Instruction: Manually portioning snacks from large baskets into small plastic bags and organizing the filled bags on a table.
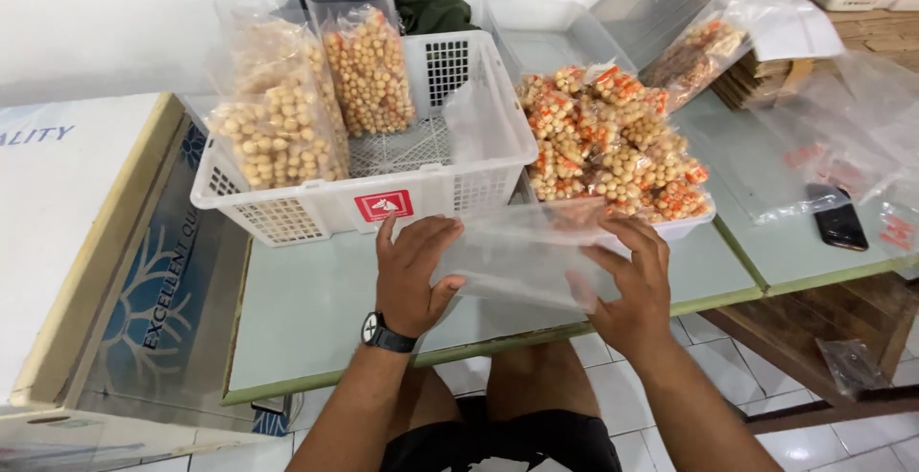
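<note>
The left hand (pixel 414 276), a black watch (pixel 386 334) on its wrist, grips one end of an empty clear plastic bag (pixel 522 254), thumb under and fingers spread over the top. The right hand (pixel 634 285) pinches the bag's other end, so the bag is held flat between both hands just above the front edge of the pale green desk (pixel 316 314). Just behind the hands sits a white slotted basket (pixel 383 199) holding filled bags of round tan snacks (pixel 282 118) standing upright. To its right, a shallow white tray (pixel 682 229) carries a heap of small snack packets (pixel 613 142). A black phone (pixel 840 227) lies further right on the desk.
</note>
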